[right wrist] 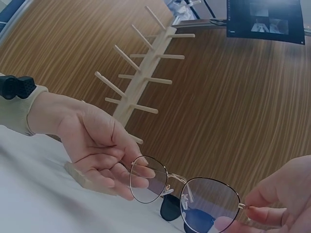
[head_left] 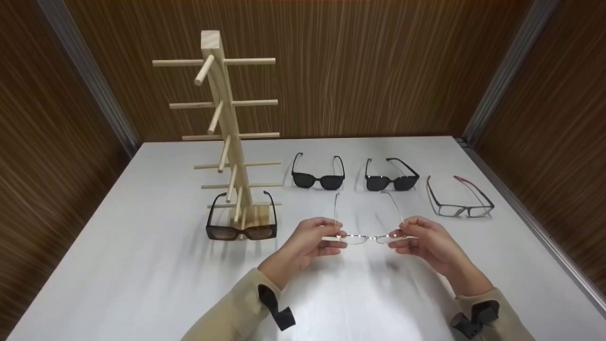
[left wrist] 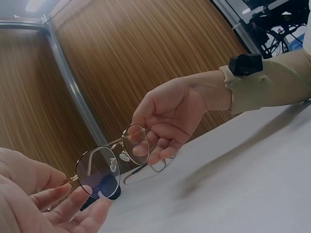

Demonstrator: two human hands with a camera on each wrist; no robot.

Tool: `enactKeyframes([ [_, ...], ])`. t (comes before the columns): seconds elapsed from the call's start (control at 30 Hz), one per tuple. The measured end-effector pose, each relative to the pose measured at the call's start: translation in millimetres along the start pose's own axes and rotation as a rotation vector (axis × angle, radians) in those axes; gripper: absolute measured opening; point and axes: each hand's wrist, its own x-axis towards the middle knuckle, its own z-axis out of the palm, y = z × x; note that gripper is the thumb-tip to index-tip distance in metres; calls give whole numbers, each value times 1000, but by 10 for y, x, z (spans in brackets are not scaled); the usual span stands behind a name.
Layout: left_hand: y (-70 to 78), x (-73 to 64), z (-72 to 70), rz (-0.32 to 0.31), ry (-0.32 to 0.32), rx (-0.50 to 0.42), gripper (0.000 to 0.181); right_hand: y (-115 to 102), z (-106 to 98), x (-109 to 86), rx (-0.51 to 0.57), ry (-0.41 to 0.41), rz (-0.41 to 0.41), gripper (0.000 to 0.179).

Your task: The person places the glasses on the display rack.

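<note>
Thin metal-framed eyeglasses (head_left: 371,237) with clear round lenses are held above the white table, their temples unfolded and pointing away from me. My left hand (head_left: 315,239) pinches them at the left hinge, thumb against fingers. At the right hinge my right hand (head_left: 428,241) pinches the frame the same way. Both wrist views show the round rims (left wrist: 98,172) up close, with the nose pads visible and some fingertips seen through the lenses (right wrist: 148,179).
A wooden rack (head_left: 227,123) with several pegs stands on the left; brown sunglasses (head_left: 241,232) sit at its base. Two black sunglasses, one left (head_left: 318,181) and one right (head_left: 392,183), lie behind my hands. Dark-framed clear glasses (head_left: 465,210) lie at right. Wood-grain panels (head_left: 355,71) enclose the table.
</note>
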Motion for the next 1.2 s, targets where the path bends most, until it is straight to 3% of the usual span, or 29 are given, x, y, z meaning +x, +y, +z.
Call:
enactKeyframes([
  [0.6, 142, -322, -241, 52, -13, 23, 24, -102, 302, 0, -20, -91, -30, 15],
  [1.2, 282, -672, -423, 157, 24, 31, 28, -146, 682, 86, 18, -64, -65, 22],
])
